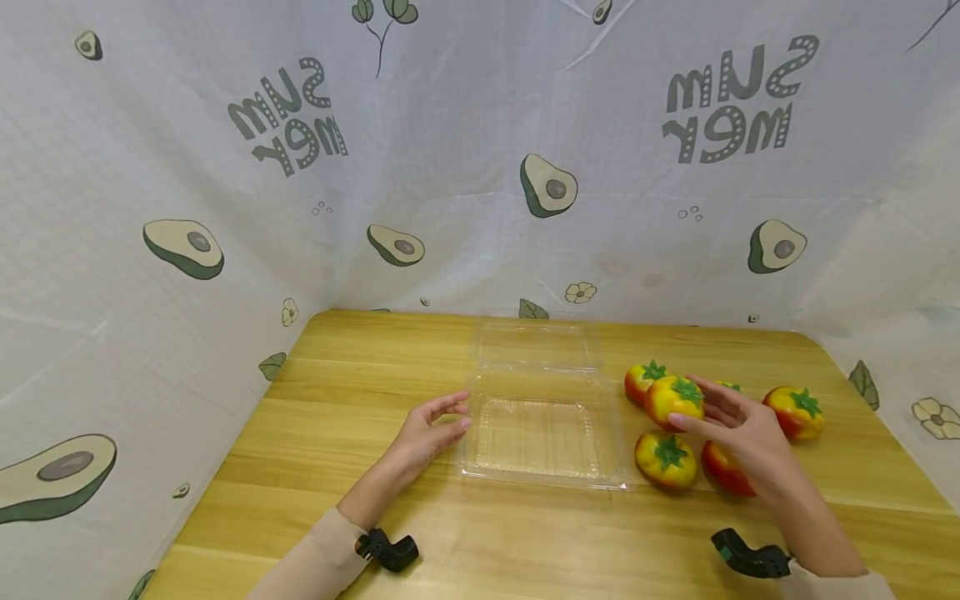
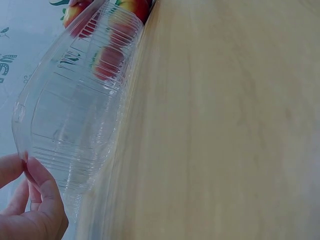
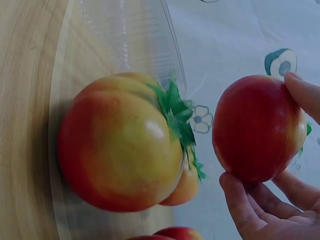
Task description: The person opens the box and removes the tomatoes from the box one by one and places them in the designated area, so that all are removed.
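Between the hands lies a clear plastic clamshell box [image 1: 536, 437], its lid [image 1: 537, 346] folded back toward the wall. My left hand [image 1: 431, 433] is at the box's left side; in the left wrist view its thumb and finger pinch the rim [image 2: 21, 112]. On the right, my right hand [image 1: 738, 425] grips a red and yellow persimmon [image 1: 673, 402] between thumb and fingers. In the right wrist view this held persimmon [image 3: 257, 130] is off the table. Below it, another persimmon [image 1: 666, 461] sits close to the box's right edge, green leaves up.
Several more persimmons stand on the wooden table [image 1: 360, 367], one at the far right [image 1: 795, 413] and one red one [image 1: 726, 468] partly behind my right hand. A printed cloth [image 1: 465, 167] hangs behind and beside the table.
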`<state>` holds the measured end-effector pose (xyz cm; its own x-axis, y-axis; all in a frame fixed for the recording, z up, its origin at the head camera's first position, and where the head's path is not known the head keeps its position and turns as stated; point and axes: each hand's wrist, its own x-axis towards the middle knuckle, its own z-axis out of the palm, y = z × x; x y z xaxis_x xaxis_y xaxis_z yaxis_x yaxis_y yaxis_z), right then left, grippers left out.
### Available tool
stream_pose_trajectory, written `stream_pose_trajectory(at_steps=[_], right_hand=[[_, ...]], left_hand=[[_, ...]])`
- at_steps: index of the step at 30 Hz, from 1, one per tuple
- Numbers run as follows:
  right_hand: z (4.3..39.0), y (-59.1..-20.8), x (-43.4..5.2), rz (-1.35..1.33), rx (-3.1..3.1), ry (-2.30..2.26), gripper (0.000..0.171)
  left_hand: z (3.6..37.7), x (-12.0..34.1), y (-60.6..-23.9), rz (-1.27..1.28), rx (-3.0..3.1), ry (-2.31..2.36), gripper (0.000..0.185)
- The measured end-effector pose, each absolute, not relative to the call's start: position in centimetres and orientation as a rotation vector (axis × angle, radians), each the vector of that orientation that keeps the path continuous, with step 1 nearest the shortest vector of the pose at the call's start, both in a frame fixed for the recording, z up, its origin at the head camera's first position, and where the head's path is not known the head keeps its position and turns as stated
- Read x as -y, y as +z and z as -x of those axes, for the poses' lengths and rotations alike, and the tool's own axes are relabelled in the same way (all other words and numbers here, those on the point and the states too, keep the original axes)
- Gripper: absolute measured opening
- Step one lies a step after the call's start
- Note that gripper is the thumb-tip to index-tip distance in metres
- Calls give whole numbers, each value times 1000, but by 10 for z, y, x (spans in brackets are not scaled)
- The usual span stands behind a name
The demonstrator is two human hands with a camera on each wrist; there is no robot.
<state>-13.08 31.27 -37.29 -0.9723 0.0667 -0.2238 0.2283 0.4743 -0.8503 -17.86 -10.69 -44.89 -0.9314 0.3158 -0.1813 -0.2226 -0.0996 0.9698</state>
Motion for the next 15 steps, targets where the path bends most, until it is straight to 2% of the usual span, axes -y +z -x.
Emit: stream_pose_trajectory(at_steps=[15], right_hand=[[121,-379,-339,-327,-2586,-1565,72]], left_hand=[[179,106,-450,-108,-1824,2092,52]])
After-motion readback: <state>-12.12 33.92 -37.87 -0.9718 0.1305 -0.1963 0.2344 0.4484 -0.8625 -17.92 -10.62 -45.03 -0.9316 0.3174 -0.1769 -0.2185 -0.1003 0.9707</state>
